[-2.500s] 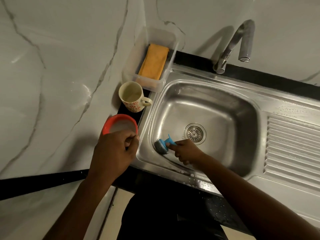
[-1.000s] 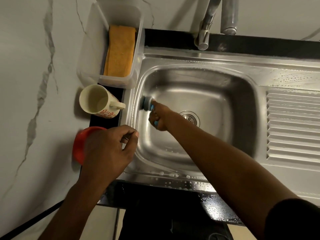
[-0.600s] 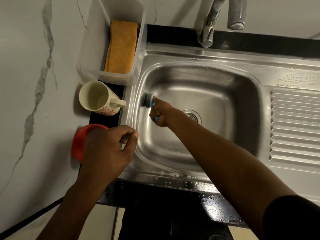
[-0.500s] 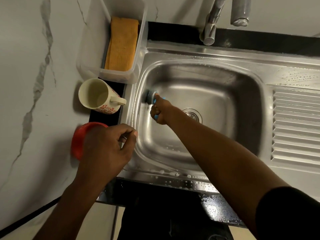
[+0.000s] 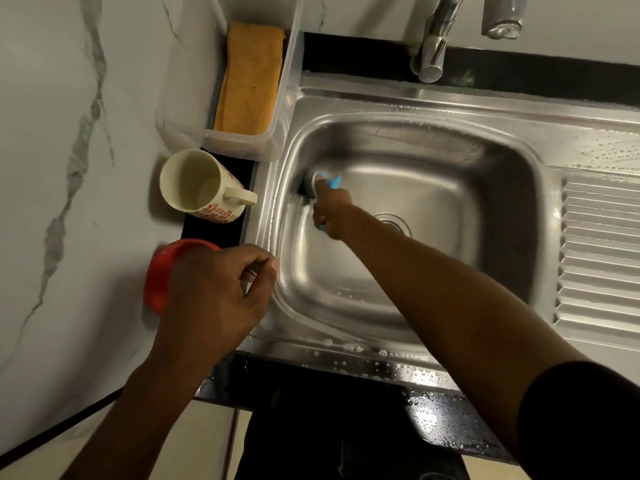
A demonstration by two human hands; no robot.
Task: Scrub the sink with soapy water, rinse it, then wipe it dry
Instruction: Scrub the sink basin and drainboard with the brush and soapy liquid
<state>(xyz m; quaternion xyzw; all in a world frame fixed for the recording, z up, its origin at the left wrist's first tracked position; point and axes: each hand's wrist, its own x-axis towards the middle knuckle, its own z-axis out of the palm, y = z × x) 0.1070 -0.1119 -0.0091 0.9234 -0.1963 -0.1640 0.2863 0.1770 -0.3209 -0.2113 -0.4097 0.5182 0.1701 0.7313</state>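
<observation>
A: Against left wall of sink (image 5: pixel 467 174), what?
B: Scrubber (image 5: pixel 311 183), dark head pressed on steel, blue handle clasped in right grip (image 5: pixel 332 213).
A: And left grip (image 5: pixel 218 296)?
B: Curled above red bowl (image 5: pixel 156 271), beside sink rim; pinching anything or not, cannot tell.
A: On tabletop (image 5: pixel 207 232)?
B: Mug (image 5: pixel 194 181); tub (image 5: pixel 180 98) holding orange cloth (image 5: pixel 249 77).

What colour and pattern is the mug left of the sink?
The mug is cream with small red flower-like prints; the head view shows it best.
</observation>
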